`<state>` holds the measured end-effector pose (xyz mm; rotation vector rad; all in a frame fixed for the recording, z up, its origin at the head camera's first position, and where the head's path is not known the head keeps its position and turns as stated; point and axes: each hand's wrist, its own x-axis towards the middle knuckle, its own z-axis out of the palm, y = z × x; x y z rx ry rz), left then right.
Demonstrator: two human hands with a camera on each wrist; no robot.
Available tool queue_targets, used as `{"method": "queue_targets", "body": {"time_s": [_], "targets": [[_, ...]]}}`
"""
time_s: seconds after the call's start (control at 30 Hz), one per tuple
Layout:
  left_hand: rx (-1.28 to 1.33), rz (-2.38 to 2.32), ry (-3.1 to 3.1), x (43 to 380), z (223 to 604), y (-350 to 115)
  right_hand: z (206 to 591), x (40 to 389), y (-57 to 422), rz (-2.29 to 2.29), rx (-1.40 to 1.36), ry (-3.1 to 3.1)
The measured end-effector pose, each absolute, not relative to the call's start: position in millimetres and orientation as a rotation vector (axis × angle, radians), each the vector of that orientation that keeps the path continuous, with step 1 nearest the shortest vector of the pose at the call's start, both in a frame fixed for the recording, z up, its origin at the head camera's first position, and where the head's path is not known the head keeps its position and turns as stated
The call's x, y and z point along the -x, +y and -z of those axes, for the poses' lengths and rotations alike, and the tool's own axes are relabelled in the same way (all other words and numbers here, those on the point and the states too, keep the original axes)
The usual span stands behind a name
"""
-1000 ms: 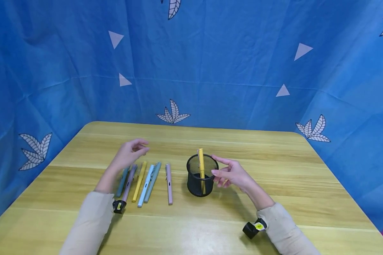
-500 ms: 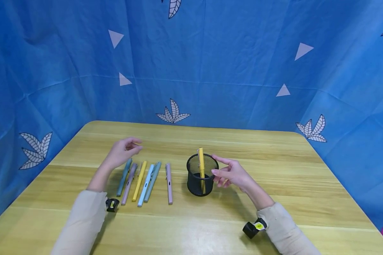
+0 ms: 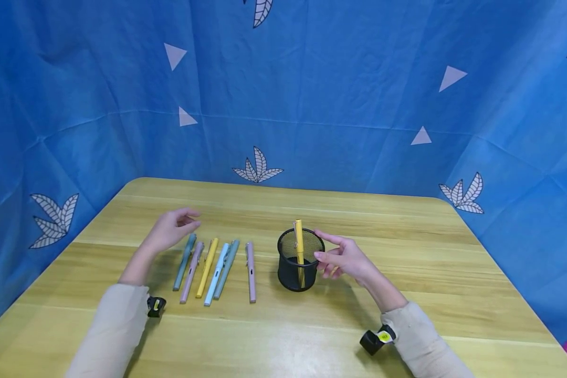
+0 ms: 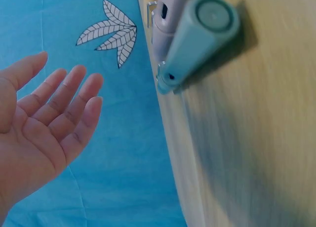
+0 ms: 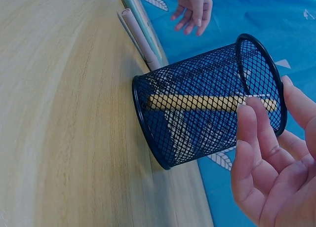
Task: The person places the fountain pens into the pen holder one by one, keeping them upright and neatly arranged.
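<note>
My right hand (image 3: 342,257) holds a black mesh pen holder (image 3: 288,274) at its right side, thumb and forefinger at the rim. Inside leans a yellow pen (image 3: 299,239), seen through the mesh in the right wrist view. My left hand (image 3: 167,231) hovers with loosely bent fingers and nothing in them, just beyond a teal pen (image 3: 183,265). Beside that lie a purple pen (image 3: 191,274), a yellow pen (image 3: 207,270), a light blue pen (image 3: 216,275) and a second teal pen (image 3: 227,270). Another purple pen (image 3: 251,273) lies nearer the holder.
All of this is on a wooden table (image 3: 382,220) with rounded far corners. A blue patterned cloth (image 3: 312,94) hangs behind it and at both sides. Each sleeve carries a small black wrist camera (image 3: 372,342).
My left hand has drawn back to the left, away from over the pens, uncovering the leftmost teal and purple pens. The right hand and the pen holder stay in place.
</note>
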<state>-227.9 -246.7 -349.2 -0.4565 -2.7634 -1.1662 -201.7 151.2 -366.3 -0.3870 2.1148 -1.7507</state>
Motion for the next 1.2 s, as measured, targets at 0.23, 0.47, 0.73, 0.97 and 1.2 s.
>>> {"method": "queue_targets", "body": {"time_s": [0.23, 0.47, 0.73, 0.97, 1.2], "targets": [[0.463, 1.193, -2.807, 229.7, 351.7, -255.5, 365.8, 201.9, 150.4, 1.752, 0.367, 2.113], [0.463, 1.183, -2.871, 231.0, 350.2, -260.3, 364.6, 201.7, 150.2, 1.749, 0.361, 2.119], [0.442, 1.19, -2.975, 231.3, 347.8, -266.4, 364.5, 201.3, 150.1, 1.754, 0.367, 2.11], [0.418, 1.236, -3.043, 233.7, 349.9, -269.2, 364.3, 201.2, 149.8, 1.752, 0.36, 2.11], [0.335, 1.312, -3.189, 235.5, 349.9, -270.9, 365.1, 201.4, 150.1, 1.756, 0.364, 2.107]]}}
